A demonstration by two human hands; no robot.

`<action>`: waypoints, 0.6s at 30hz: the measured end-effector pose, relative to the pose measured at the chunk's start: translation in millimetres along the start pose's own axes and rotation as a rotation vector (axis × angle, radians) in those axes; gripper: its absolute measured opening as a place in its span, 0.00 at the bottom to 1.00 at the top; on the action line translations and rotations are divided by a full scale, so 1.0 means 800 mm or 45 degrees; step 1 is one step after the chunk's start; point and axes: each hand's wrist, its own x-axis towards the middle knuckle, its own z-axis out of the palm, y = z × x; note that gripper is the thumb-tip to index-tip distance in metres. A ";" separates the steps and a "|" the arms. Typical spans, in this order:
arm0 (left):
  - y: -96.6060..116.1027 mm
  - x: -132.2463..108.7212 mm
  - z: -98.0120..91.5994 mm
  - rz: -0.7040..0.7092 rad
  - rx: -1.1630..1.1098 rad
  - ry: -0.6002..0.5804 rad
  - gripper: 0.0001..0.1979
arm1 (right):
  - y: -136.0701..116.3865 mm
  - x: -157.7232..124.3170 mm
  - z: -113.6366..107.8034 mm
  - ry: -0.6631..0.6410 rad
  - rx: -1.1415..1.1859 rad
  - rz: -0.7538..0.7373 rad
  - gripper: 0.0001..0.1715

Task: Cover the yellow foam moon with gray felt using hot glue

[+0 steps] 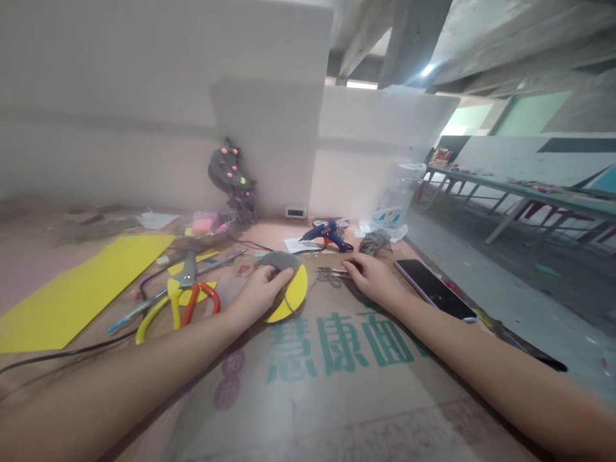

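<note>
A round yellow disc (297,289), partly covered with grey yarn along its upper left, lies on the printed cardboard sheet (337,398). My left hand (266,289) is closed on the disc's left side, thumb on top. To the right, my right hand (368,273) pinches the end of some small scissors (330,274), whose other end points left toward the disc. A strand of grey yarn crosses the yellow face. Beyond my right hand sits a ball of grey yarn (375,242).
A blue glue gun (327,236) stands behind the hands. Red-and-yellow-handled scissors (188,282) and a yellow sheet (91,289) lie left. A phone (436,289) lies right, near the table edge; a clear jug (392,199) stands behind.
</note>
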 end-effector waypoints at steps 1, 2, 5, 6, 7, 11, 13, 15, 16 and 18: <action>-0.001 0.000 0.000 0.002 0.015 -0.013 0.19 | 0.000 0.001 0.000 0.014 0.009 0.018 0.12; -0.003 0.001 0.000 0.006 0.026 -0.024 0.19 | 0.001 0.002 -0.001 0.033 0.021 0.041 0.12; -0.005 0.001 0.001 0.029 0.038 -0.063 0.18 | 0.008 0.009 -0.002 0.108 0.083 0.123 0.11; -0.006 0.001 0.002 0.037 0.037 -0.072 0.18 | 0.011 0.012 -0.003 0.126 0.110 0.151 0.12; -0.006 0.001 0.002 0.043 0.036 -0.078 0.18 | 0.015 0.014 -0.003 0.134 0.137 0.178 0.14; -0.007 0.001 0.002 0.060 0.039 -0.092 0.18 | 0.031 0.024 -0.003 0.075 0.224 0.262 0.25; -0.006 0.000 0.002 0.065 0.045 -0.104 0.18 | 0.037 0.032 -0.001 0.032 0.251 0.273 0.29; -0.004 -0.001 0.001 0.065 0.054 -0.110 0.18 | 0.042 0.043 0.002 -0.007 0.270 0.271 0.30; -0.003 -0.001 0.001 0.065 0.057 -0.111 0.18 | 0.044 0.051 0.004 -0.021 0.276 0.270 0.31; -0.003 -0.002 0.002 0.065 0.060 -0.103 0.18 | 0.047 0.067 0.009 -0.042 0.279 0.275 0.31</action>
